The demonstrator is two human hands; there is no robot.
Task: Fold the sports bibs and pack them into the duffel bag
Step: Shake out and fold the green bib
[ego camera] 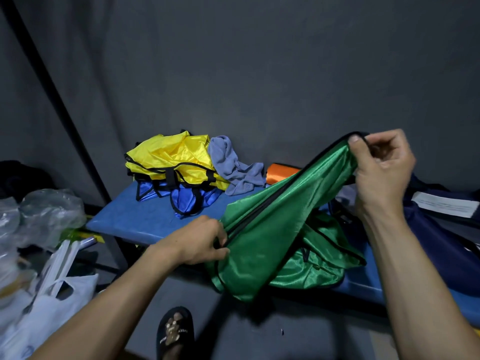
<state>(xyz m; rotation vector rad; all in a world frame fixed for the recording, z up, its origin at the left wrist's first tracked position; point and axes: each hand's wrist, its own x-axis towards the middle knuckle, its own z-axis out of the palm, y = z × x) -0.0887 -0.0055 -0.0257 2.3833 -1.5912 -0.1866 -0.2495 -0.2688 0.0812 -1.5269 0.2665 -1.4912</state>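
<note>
1. Green satin sports bib with black trim (275, 224), stretched on a diagonal across the right centre of the frame, lower folds draped over the near edge of the blue padded bench (145, 216)
2. Left hand (200, 240) at lower centre, fingers curled and pinching the bib's black-edged lower corner
3. Right hand (381, 167) at upper right, raised higher, thumb and curled fingers gripping the bib's upper black hem
4. Dark navy duffel bag (441, 229) at the right edge, lying on the bench just behind the right forearm, white label on top
5. Yellow satin bib (174, 157) heaped on a blue satin bib (187, 198) at upper centre, well apart from the green one
6. Grey-blue towel (233, 167) crumpled beside the yellow heap, touching it; orange rolled item (280, 172) just to its right, partly hidden
7. White plastic carrier bags (52, 294) at lower left; black slide sandal on a foot (175, 331) at bottom centre
</note>
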